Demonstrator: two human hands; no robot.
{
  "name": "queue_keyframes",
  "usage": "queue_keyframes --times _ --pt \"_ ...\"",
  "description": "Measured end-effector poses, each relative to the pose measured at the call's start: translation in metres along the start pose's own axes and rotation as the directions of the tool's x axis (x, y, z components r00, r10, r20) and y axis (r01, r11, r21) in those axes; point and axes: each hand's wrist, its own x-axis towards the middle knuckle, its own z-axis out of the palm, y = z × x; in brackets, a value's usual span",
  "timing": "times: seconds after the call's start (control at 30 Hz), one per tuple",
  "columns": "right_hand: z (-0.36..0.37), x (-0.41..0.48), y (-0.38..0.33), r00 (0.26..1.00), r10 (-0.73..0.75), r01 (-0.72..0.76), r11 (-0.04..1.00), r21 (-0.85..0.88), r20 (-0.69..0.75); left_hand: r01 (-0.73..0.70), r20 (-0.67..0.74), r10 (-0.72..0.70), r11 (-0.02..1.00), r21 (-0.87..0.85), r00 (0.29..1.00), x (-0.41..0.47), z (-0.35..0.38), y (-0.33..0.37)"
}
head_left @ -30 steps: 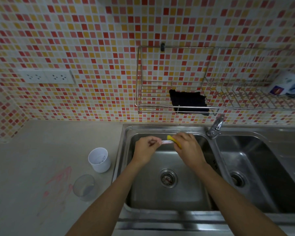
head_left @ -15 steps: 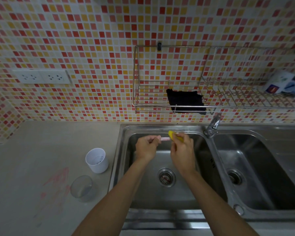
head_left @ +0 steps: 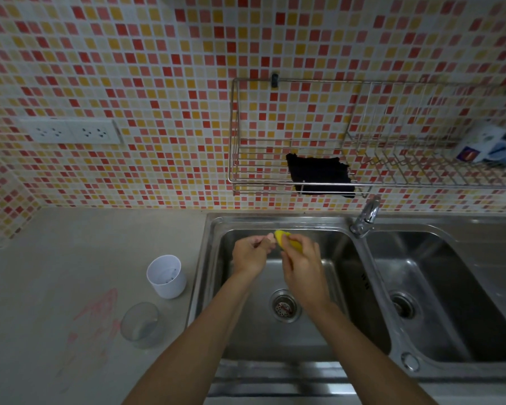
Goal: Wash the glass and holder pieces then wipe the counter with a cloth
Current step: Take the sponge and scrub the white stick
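Observation:
Both hands are over the left sink basin [head_left: 246,340]. My left hand [head_left: 250,255] pinches a small pale piece, mostly hidden by the fingers. My right hand [head_left: 303,267] is closed on a yellow sponge [head_left: 285,239] pressed against that piece. A white holder cup [head_left: 166,276] stands upright on the grey counter [head_left: 56,287] left of the sink. A clear glass [head_left: 140,324] stands just in front of the cup. A black cloth [head_left: 319,175] hangs in the wire wall rack [head_left: 275,182] above the sink.
Pink smears [head_left: 95,320] mark the counter beside the glass. The tap [head_left: 365,219] stands between the left basin and the right basin [head_left: 456,302]. A packet [head_left: 482,144] lies at the rack's right end. Wall sockets [head_left: 72,131] sit on the tiles at left.
My right hand with the sponge has slid left along the pale piece, covering more of it. The view has shifted slightly to the right.

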Motion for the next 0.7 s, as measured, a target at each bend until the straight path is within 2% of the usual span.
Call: queue_keyframes --times 0.1,0.13,0.27,0.43,0.53,0.6,0.7 --pt "-0.002 0.004 0.015 0.989 0.141 -0.141 0.990 -0.001 -0.042 0.034 -0.006 -0.034 0.999 0.003 0.999 -0.001 0.000 -0.002" --pt "-0.001 0.003 0.013 0.990 0.133 -0.134 0.991 -0.004 -0.036 0.039 -0.012 -0.039 0.999 0.006 0.999 -0.001 0.000 -0.003" --pt "0.000 -0.001 0.005 0.997 -0.075 0.075 0.997 -0.029 0.013 0.069 -0.011 -0.070 0.997 -0.034 0.998 0.000 0.000 -0.003" --pt "-0.007 0.011 0.026 1.000 0.020 -0.021 0.994 -0.107 -0.013 0.088 0.030 -0.086 0.994 -0.071 0.996 -0.004 0.000 0.002" --pt "-0.010 0.021 0.035 0.997 -0.077 0.074 0.984 -0.162 -0.011 0.100 0.070 -0.095 0.993 -0.066 0.993 -0.006 0.000 0.004" --pt "-0.014 0.027 0.039 0.989 -0.146 0.143 0.969 -0.202 0.002 0.042 0.091 -0.039 0.999 -0.031 0.995 -0.007 -0.002 0.005" --pt "-0.018 0.032 0.043 0.979 -0.199 0.201 0.949 -0.242 0.036 -0.169 0.111 0.156 0.979 0.118 0.982 -0.007 -0.006 0.005"
